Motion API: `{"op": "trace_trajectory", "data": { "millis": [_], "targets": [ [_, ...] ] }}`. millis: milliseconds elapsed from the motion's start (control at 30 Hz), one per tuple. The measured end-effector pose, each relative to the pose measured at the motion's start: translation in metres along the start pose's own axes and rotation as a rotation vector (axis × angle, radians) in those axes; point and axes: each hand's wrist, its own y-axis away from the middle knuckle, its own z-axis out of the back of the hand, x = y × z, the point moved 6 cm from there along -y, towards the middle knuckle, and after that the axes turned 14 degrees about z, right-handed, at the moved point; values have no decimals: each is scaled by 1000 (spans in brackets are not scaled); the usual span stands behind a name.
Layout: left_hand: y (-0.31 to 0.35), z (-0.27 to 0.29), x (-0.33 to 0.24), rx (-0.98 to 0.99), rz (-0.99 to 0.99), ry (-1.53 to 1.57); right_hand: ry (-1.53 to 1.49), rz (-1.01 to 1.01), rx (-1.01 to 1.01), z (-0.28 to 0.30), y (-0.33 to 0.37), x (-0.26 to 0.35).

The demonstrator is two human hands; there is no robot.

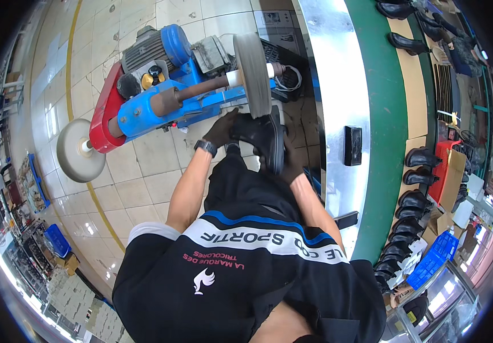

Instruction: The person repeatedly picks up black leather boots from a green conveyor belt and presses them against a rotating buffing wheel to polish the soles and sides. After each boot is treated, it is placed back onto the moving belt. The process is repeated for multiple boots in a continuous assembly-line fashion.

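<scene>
Between my two dark-gloved hands is a black boot (261,140), its sole turned to the right. My left hand (221,129), with a watch on the wrist, grips the boot's shaft end. Along the sole side, my right hand (292,159) holds the boot; its fingers are partly hidden. The boot's upper part meets the lower edge of a grey buffing wheel (252,74), which looks blurred; I cannot tell how firmly they touch. That wheel sits on the shaft of a blue buffing machine (143,111) in front of me.
A second, pale wheel (74,151) is at the machine's left end, beside a red belt guard (104,106). To my right runs a metal ledge (341,74) bearing a black block (352,146). Beyond it, a green surface (381,114) borders a row of black shoes (412,203).
</scene>
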Motion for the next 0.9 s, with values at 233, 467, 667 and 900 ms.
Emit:
{"op": "trace_trajectory", "data": {
  "millis": [233,467,667,900],
  "targets": [
    [11,11,2,157,513,900,-216,-82,-25,-19,-2,-18],
    [-35,-2,43,155,528,720,-201,-68,-242,25,-73,-11],
    [-54,-25,121,168,436,290,-140,-70,-292,47,-119,-11],
    [-53,-17,108,368,177,-469,202,235,-993,119,-149,11]
  ]
}}
